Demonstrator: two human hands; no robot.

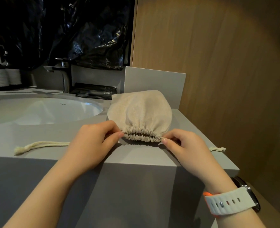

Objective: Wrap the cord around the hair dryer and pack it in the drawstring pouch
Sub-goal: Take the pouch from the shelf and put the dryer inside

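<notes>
- While the drawstring pouch (140, 112) lies mid-frame on the counter (42, 133), its mouth is gathered.
- Left hand (93, 142) pinches its left end, right hand (183, 145) its right end.

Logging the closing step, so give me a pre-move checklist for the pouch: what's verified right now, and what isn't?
1. Pouch resting on the counter: ok.
2. Mouth gathered: ok, though a narrow slit still shows.
3. Left hand pinching the mouth's left end: ok.
4. Right hand pinching the mouth's right end: ok.
5. Hair dryer inside: cannot tell. The pouch bulges but its contents are hidden.
6. Strings free: ok. The left string lies loose on the counter and the right string sits near the counter's edge.
</notes>
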